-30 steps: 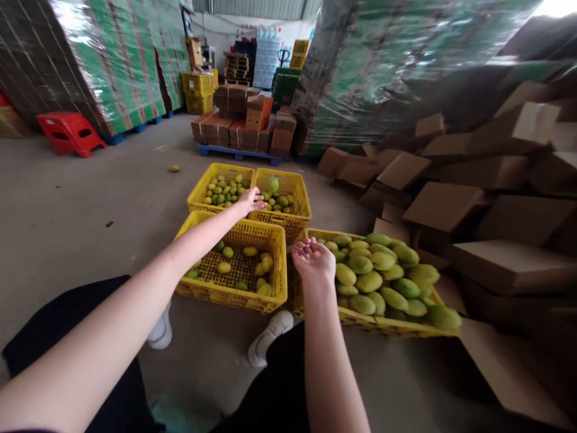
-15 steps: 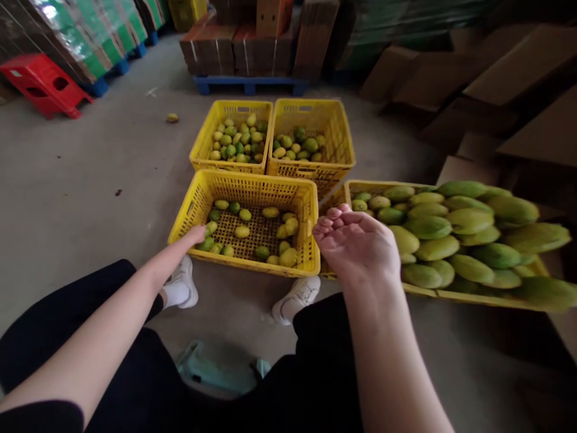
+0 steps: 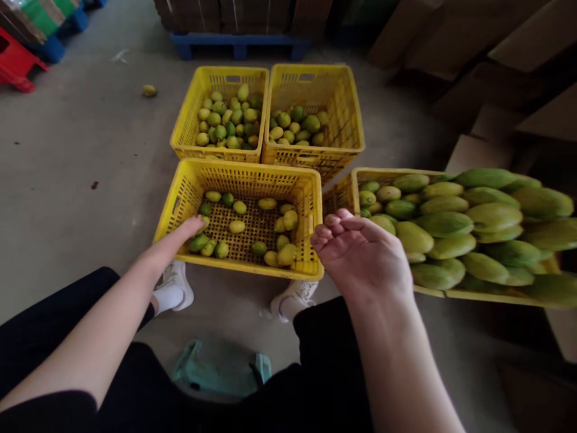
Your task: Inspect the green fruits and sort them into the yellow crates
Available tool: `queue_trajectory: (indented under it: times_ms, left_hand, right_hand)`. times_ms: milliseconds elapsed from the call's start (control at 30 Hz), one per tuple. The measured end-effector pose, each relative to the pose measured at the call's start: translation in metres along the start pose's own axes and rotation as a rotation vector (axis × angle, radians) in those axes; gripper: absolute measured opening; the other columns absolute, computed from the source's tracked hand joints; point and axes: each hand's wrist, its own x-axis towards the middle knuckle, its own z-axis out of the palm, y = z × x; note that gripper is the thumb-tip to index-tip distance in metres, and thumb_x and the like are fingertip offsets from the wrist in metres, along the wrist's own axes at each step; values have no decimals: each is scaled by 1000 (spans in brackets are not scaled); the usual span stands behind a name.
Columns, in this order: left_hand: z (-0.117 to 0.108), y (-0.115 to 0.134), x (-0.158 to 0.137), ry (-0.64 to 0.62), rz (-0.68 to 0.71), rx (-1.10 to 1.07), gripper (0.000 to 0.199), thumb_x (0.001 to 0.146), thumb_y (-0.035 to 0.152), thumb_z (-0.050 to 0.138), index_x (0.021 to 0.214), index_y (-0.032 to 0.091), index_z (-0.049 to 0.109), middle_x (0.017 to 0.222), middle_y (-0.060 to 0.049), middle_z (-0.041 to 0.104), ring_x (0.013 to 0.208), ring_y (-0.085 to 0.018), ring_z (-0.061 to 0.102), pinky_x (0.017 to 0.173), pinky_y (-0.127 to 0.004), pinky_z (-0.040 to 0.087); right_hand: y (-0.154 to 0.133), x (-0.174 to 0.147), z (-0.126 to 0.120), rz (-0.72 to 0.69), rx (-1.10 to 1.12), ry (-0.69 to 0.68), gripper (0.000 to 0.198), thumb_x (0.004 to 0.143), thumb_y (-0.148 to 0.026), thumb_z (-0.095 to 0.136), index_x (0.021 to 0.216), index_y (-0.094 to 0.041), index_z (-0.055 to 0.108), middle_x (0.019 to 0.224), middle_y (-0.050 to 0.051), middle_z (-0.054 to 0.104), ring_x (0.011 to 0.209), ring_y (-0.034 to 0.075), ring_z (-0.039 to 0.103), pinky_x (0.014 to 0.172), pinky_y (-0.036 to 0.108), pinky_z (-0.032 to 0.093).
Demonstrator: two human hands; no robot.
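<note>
My left hand (image 3: 195, 225) reaches over the near rim into the front yellow crate (image 3: 238, 267), its fingers closed around a small green-yellow fruit (image 3: 205, 222) that they partly hide. Several more such fruits lie spread on the crate's slotted floor, among them a yellow one (image 3: 237, 227) in the middle and a darker green one (image 3: 259, 248). Palm up, my right hand (image 3: 363, 252) hangs beside the crate's right edge with fingers loosely curled. Its palm is bare, with no fruit in it.
Two deeper yellow crates (image 3: 311, 155) behind hold similar fruits. At right, another crate (image 3: 446, 293) is heaped with larger, papaya-like fruits (image 3: 493, 216). One fruit (image 3: 149, 91) lies on the floor. Cardboard (image 3: 478, 144), a blue pallet (image 3: 241, 45) and a red stool (image 3: 13, 63) stand around.
The view has tipped downward and come closer to the crates. My left fingers now cover more of the fruit beside them. My right hand keeps its loosely curled, palm-up pose.
</note>
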Motion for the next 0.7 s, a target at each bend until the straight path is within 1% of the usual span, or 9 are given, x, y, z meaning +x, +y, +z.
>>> queue_trajectory:
  times_ms: [100, 167, 300, 367, 433, 533, 600, 633, 700]
  left_hand:
    - [-31, 14, -5, 24, 21, 8, 74, 60, 24, 86, 128, 13, 59, 130, -19, 61, 117, -36, 63, 102, -44, 47]
    - [-62, 35, -17, 58, 117, -52, 71, 66, 36, 84, 129, 18, 57, 126, -11, 64, 118, -30, 62, 104, -38, 47]
    - [-135, 98, -67, 69, 655, -531, 73, 70, 52, 82, 131, 23, 54, 120, -8, 67, 108, -25, 67, 96, -39, 51]
    - [-162, 126, -90, 29, 798, -632, 83, 69, 53, 84, 139, 26, 50, 122, -8, 68, 109, -25, 67, 98, -39, 51]
    - [-176, 142, -98, 67, 829, -708, 77, 74, 55, 80, 140, 27, 51, 125, -8, 67, 113, -24, 66, 100, -39, 50]
    - [-166, 136, -76, 181, 631, -737, 48, 97, 55, 50, 136, 26, 57, 126, -5, 68, 112, -20, 68, 97, -34, 53]
    - [-142, 118, -51, 252, 294, -598, 42, 105, 41, 34, 131, 24, 62, 122, -4, 72, 106, -16, 70, 93, -29, 54]
    - [-127, 106, -39, 282, 86, -459, 39, 104, 34, 35, 126, 23, 65, 120, -3, 73, 106, -14, 70, 94, -26, 54]
    - [-95, 82, -21, 286, -69, -350, 29, 97, 24, 50, 115, 14, 71, 119, -10, 74, 114, -21, 68, 100, -29, 51]
  right_hand:
    - [8, 2, 0, -24, -68, -22, 11, 63, -13, 63, 71, -20, 59, 66, -2, 58, 59, 11, 56, 61, 24, 51]
    - [15, 2, 3, -15, -133, -14, 12, 64, -19, 66, 75, -21, 62, 75, 1, 65, 69, 14, 61, 69, 28, 53]
    - [32, -4, 15, 85, -268, -7, 33, 68, -49, 73, 92, -28, 67, 97, 5, 69, 95, 26, 66, 83, 43, 55]
    - [38, -10, 24, 156, -255, -102, 47, 68, -64, 72, 100, -30, 67, 99, 5, 70, 98, 29, 67, 82, 48, 56]
    - [43, -16, 31, 226, -181, -240, 52, 68, -69, 70, 101, -28, 67, 94, 5, 70, 88, 27, 68, 71, 42, 58]
    - [44, -23, 35, 275, -60, -300, 39, 71, -55, 73, 88, -21, 65, 77, 2, 68, 62, 16, 62, 47, 24, 48]
    - [42, -25, 33, 271, 1, -209, 29, 71, -44, 74, 80, -19, 63, 69, 0, 65, 53, 12, 57, 40, 20, 41]
    - [41, -25, 31, 268, 23, -149, 26, 71, -41, 73, 78, -19, 62, 67, -1, 64, 52, 11, 57, 39, 19, 40]
    - [36, -25, 25, 269, 44, -45, 24, 71, -38, 73, 76, -18, 61, 66, 0, 64, 51, 11, 57, 38, 19, 41]
